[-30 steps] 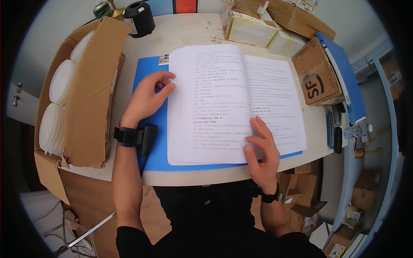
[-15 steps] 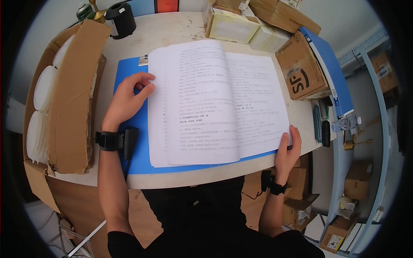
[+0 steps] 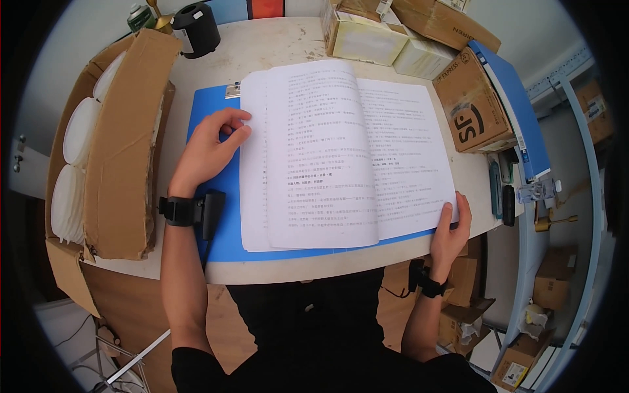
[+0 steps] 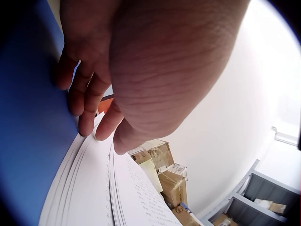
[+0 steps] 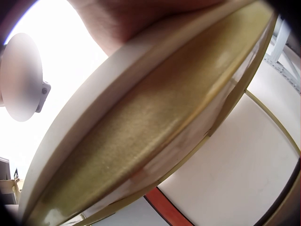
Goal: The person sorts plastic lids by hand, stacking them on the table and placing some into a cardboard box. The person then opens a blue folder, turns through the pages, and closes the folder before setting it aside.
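Observation:
A thick stack of printed pages (image 3: 314,157) lies spread on a blue folder (image 3: 223,245), with turned sheets curving over its left part. My left hand (image 3: 213,145) rests at the stack's left edge, fingers bent loosely, thumb and index tips touching the paper. In the left wrist view the fingertips of that hand (image 4: 101,89) meet the layered sheets (image 4: 89,183). My right hand (image 3: 451,229) is at the lower right page corner, thumb over the paper and fingers beside the edge. The right wrist view shows only part of that hand (image 5: 141,19) above the tabletop's edge.
An open cardboard carton (image 3: 128,150) with white round lids stands left. A black cylinder (image 3: 196,29) is at the back. Boxes (image 3: 367,39), a brown carton (image 3: 473,105) and a blue binder (image 3: 514,111) stand at the right and back. Small dark items (image 3: 508,203) lie near the right edge.
My right hand has moved right, from the middle of the pages to the lower right corner. The turned sheets have settled flatter. My left hand stays at the left edge.

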The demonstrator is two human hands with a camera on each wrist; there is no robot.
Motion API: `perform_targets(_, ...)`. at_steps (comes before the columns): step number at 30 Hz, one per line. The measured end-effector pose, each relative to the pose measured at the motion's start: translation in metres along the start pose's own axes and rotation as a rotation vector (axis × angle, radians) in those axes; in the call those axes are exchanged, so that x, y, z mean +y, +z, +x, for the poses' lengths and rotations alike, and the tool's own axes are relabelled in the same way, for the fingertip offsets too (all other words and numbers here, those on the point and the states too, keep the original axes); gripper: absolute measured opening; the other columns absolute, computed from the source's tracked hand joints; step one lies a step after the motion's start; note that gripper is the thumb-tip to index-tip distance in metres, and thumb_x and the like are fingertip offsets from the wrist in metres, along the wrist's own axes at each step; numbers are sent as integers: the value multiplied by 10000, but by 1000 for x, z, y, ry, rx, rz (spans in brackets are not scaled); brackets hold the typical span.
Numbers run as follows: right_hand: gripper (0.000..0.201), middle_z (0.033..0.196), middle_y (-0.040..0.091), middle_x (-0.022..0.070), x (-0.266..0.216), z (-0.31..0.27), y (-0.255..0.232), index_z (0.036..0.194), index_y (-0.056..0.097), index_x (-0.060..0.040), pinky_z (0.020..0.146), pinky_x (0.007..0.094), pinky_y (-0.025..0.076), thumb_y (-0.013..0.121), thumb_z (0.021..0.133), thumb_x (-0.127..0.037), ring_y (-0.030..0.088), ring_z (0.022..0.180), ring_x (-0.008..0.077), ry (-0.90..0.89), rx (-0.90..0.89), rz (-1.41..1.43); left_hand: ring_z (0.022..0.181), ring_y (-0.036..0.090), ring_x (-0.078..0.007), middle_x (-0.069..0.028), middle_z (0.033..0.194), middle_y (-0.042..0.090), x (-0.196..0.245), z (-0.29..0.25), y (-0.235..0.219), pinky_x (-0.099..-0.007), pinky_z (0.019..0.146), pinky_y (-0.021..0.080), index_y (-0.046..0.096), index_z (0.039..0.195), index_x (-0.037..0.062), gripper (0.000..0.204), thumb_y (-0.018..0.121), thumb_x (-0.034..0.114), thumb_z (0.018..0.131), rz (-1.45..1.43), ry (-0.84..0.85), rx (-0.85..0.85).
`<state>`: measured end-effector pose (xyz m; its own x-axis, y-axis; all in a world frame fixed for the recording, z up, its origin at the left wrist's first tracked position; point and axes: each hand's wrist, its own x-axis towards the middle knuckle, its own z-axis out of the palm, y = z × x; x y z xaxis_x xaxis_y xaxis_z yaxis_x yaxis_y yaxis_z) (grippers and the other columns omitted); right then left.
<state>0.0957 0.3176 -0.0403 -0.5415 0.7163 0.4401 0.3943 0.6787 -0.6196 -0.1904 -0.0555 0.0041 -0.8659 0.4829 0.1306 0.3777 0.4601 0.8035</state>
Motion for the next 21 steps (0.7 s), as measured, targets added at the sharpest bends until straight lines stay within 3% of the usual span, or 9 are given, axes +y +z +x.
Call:
perform_targets(6, 383, 1442, 591, 245, -1, -1, -1, 1349, 648, 1, 1152, 454, 408, 629, 1018, -190, 536, 1383, 378, 32, -1, 18, 908, 594, -184, -56, 954, 688, -1, 0, 0, -335, 825, 495, 713, 1186, 45, 288, 705, 216, 955, 19, -12, -5)
perform_targets(8, 384, 1441, 591, 248, 2, -3, 1, 1347, 649, -1, 1151, 456, 409, 633, 1015, -191, 537, 1381, 380, 22, -4, 33, 906, 536, -111, 11, 961, 622, -1, 0, -1, -264, 821, 454, 696, 1198, 35, 247, 676, 159, 986, 47, 7, -31)
perform_targets(16, 380, 1430, 597, 255, -6, -2, -1, 1337, 658, 1, 1146, 462, 412, 643, 1006, -185, 545, 1367, 390, 25, 26, 21, 904, 528, -110, 14, 967, 620, 3, 0, 1, -260, 824, 452, 694, 1201, 30, 248, 670, 150, 985, 14, -88, -27)
perform_targets(21, 378, 1417, 609, 251, -3, -2, 1, 1340, 656, 0, 1140, 454, 419, 643, 1004, -173, 555, 1359, 380, 15, 23, 39, 913, 526, -109, 15, 967, 616, -1, -1, 0, -260, 838, 452, 695, 1204, 38, 249, 675, 165, 991, 16, -23, -19)
